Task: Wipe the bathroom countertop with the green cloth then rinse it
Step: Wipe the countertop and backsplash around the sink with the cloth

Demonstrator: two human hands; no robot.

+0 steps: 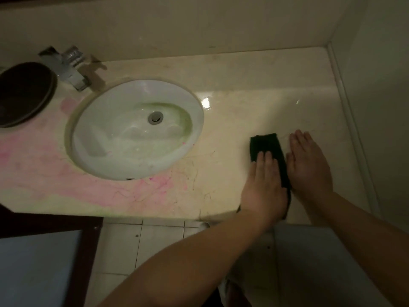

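The dark green cloth [265,144] lies folded in a long strip on the cream countertop [239,111], to the right of the sink. My left hand [263,185] presses flat on the cloth's near half, fingers straight and together. The cloth's near end hangs over the counter's front edge under my wrist. My right hand [307,162] rests flat on the bare counter just right of the cloth, fingers extended, holding nothing. The white oval sink [106,134] with its metal drain [156,117] sits left of both hands. The chrome faucet [70,65] stands at the back left.
Pink stains [55,173] cover the counter left of and in front of the sink. A dark round dish [22,91] sits at the far left. A side wall [376,85] bounds the counter on the right. A dark-framed panel [88,240] stands below at the left, over a tiled floor.
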